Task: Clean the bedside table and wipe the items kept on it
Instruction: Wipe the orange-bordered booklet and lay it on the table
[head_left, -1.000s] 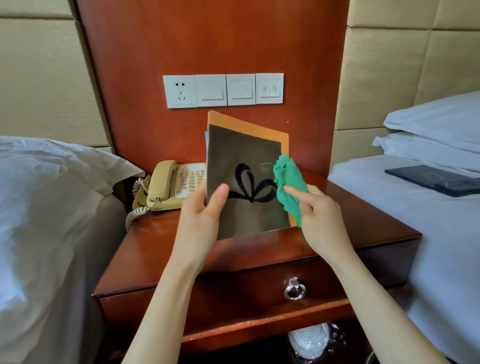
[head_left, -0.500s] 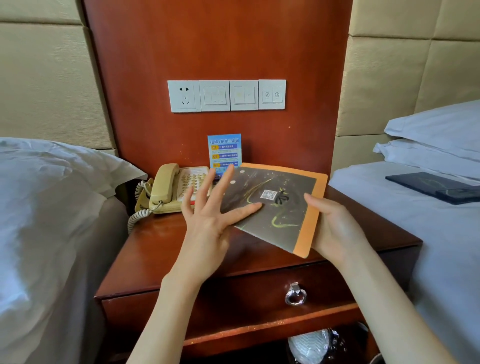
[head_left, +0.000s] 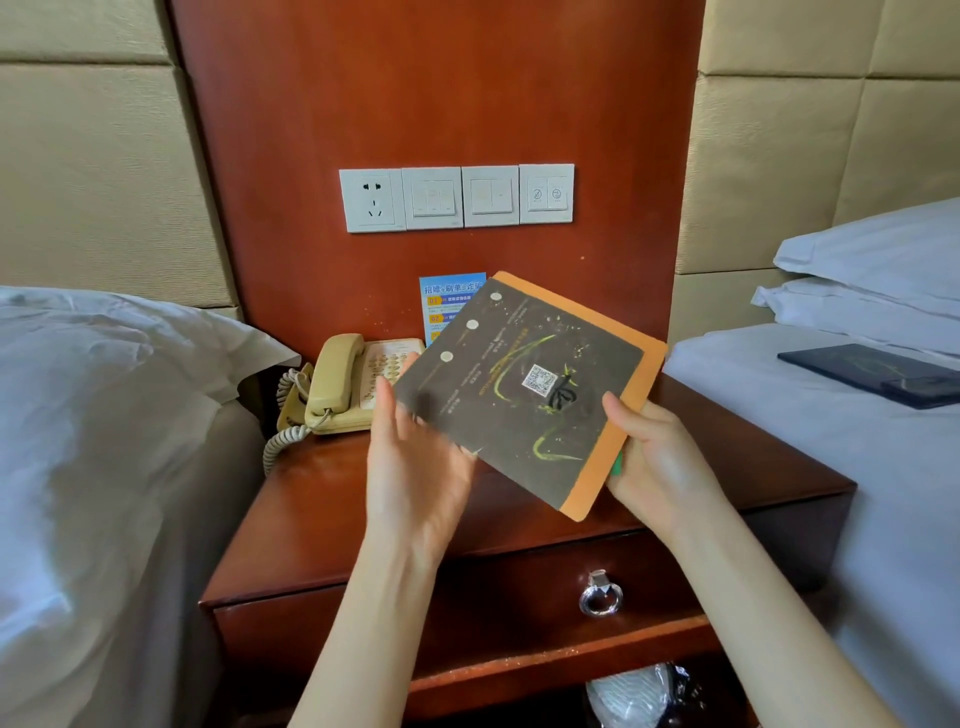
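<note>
Holding the dark orange-edged booklet (head_left: 524, 395) tilted above the bedside table (head_left: 332, 514), right hand (head_left: 654, 457) is pinching its edge with a green cloth (head_left: 616, 464) tucked underneath; left hand (head_left: 415, 467), open and empty, is supporting below. Free the cloth before wiping.

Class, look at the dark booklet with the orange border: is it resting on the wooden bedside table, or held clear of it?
Apart. The head view shows the dark booklet tilted in the air, gripped by the right hand, with the wooden bedside table visible below.
</note>
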